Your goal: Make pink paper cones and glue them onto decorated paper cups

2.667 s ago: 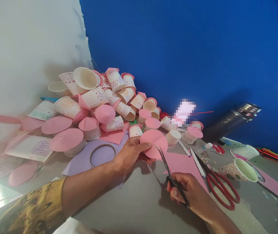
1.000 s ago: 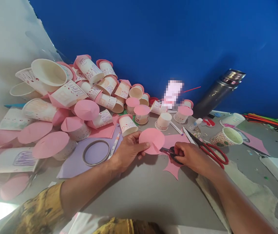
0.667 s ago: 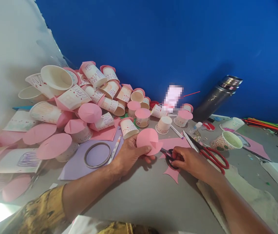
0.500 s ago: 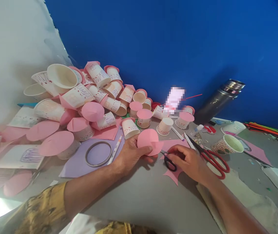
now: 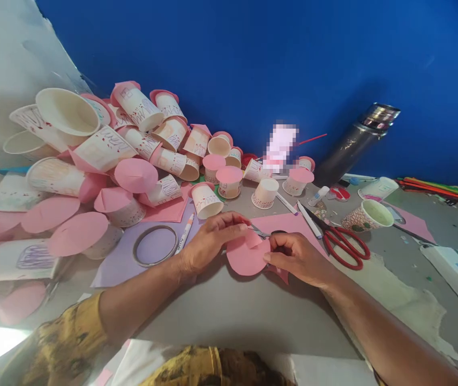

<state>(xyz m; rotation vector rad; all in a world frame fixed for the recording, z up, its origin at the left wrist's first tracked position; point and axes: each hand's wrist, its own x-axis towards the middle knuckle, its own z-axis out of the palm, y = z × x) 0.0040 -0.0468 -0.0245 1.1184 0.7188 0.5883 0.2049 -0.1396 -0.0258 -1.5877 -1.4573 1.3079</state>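
A pink paper circle (image 5: 246, 257) with a cut slit is held low over the grey table (image 5: 229, 316) between both hands. My left hand (image 5: 208, 241) pinches its upper left edge, where one flap curls up. My right hand (image 5: 299, 258) pinches its right edge with thumb and fingers. The small black-handled scissors (image 5: 267, 234) lie on the table just behind the circle, free of my hands. A pink paper sheet (image 5: 288, 225) lies behind them.
A heap of paper cups with pink cone lids (image 5: 132, 155) fills the back left corner. Nearby lie a metal ring (image 5: 154, 245) on purple paper, a marker (image 5: 184, 234), red-handled scissors (image 5: 343, 241), a patterned cup (image 5: 367, 214), a dark flask (image 5: 353, 147) and a glue tube (image 5: 317, 196).
My right hand put the small scissors down and came over to grip the pink circle's right edge. The circle dropped from upright to nearly flat over the table, one flap folding over.
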